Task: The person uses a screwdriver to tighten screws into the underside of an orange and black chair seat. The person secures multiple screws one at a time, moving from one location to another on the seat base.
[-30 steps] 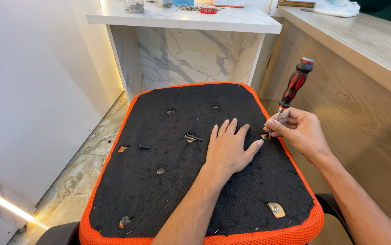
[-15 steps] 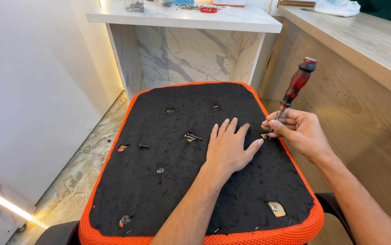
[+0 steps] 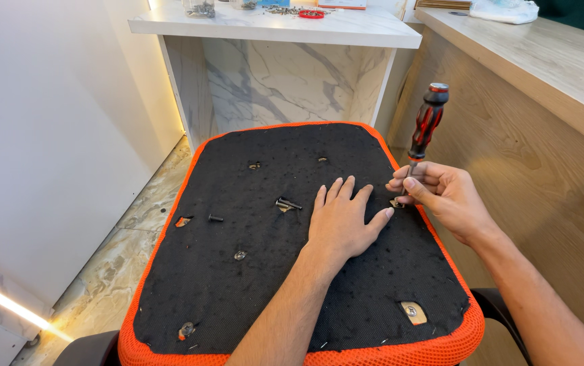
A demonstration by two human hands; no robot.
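hiding behind right hand (image 3: 449,198) fingers, screwdriver (image 3: 427,125) tip and screw

Lighting: bright, even, warm; LED strip (image 3: 7,305) glows lower left. Shadows soft. Focus sharp; slight wide-angle bending at edges.

The wooden counter (image 3: 536,135) crowds the seat (image 3: 238,298) on the right and the marble desk (image 3: 271,27) blocks its far end, while loose bolts (image 3: 288,203) dot the open black middle and left stays free.
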